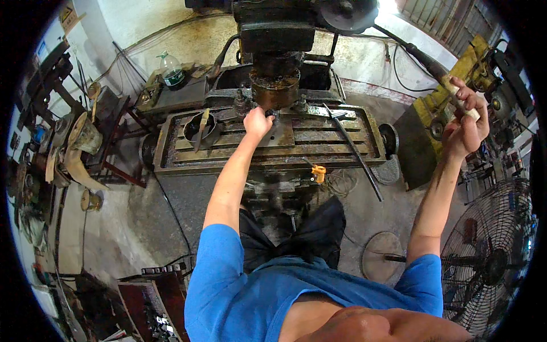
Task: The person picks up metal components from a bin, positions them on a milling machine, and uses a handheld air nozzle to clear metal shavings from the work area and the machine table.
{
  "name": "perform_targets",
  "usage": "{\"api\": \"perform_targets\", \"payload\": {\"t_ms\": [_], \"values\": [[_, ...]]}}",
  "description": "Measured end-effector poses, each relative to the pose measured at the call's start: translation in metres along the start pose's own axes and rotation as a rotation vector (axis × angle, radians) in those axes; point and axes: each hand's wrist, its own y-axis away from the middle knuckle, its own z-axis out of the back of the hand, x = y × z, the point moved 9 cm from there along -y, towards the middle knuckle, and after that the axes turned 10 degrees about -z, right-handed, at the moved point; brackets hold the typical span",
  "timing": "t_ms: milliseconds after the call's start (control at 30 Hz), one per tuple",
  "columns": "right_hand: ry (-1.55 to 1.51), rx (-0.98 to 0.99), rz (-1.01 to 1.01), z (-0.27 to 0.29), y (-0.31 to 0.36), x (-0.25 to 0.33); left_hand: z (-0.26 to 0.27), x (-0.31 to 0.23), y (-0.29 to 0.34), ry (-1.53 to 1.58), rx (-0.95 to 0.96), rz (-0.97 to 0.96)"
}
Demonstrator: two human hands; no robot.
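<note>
My left hand [259,123] reaches under the round, oily spindle head [274,90] of a large machine. Its fingers are closed at a small dark piece, mostly hidden by the hand, so I cannot make out what it is. Raised at the right, my right hand [468,122] is wrapped round the pale, worn grip of a long dark lever [420,58] that runs up to the machine's head. Below the spindle lies the slotted metal machine table [228,155], with chips on it.
A dark pot [212,135] with a flat stick across it stands on the table's left. A long bar [359,157] overhangs the front edge at right. An orange-yellow device [318,173] hangs in front. A large fan [493,265] stands at lower right, a plastic bottle [171,69] behind left.
</note>
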Motion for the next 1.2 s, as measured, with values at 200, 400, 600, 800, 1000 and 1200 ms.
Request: {"api": "perform_targets", "payload": {"t_ms": [200, 400, 600, 800, 1000, 1200], "values": [[0.024, -0.044, 0.031, -0.001, 0.046, -0.016, -0.001, 0.001, 0.002, 0.018, -0.023, -0.008], [-0.03, -0.095, 0.003, -0.003, 0.05, -0.018, -0.007, 0.004, 0.001, 0.016, 0.044, 0.01], [-0.093, -0.08, -0.014, -0.001, 0.057, -0.025, 0.024, 0.01, 0.017, 0.347, 0.029, -0.142], [-0.068, -0.058, 0.009, -0.008, 0.065, -0.037, 0.123, 0.086, 0.14, 0.655, 0.17, 0.116], [-0.047, 0.044, -0.271, 0.029, 0.083, -0.061, 0.273, 0.197, 0.317, 0.429, -0.047, 0.364], [0.412, 0.003, 0.108, 0.07, 0.082, -0.084, 0.397, 0.268, 0.577, 0.156, -0.566, 0.789]]}}
